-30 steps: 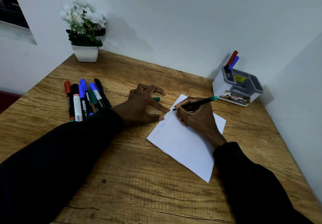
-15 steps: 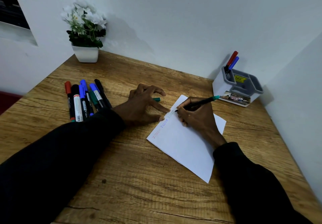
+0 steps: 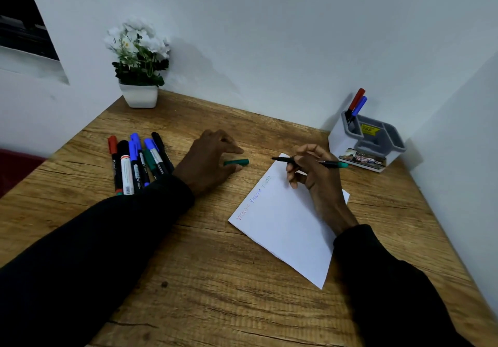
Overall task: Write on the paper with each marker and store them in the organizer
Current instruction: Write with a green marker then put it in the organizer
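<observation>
Right hand (image 3: 312, 170) grips the uncapped green marker (image 3: 330, 163) clear of the paper (image 3: 283, 228), tip pointing left at the green cap (image 3: 236, 162), which lies on the table (image 3: 215, 279) under the arched fingers of the left hand (image 3: 207, 158); I cannot tell whether it is pinched. Risks, as I judge them: the loose cap rolls away, or the bare tip streaks the unpinned sheet during capping. Legible: apparently "Victoria" in red, blue and faint green along the paper's edge; the yellow sticker on the organizer (image 3: 339, 141), at the table's far right corner, is unreadable.
</observation>
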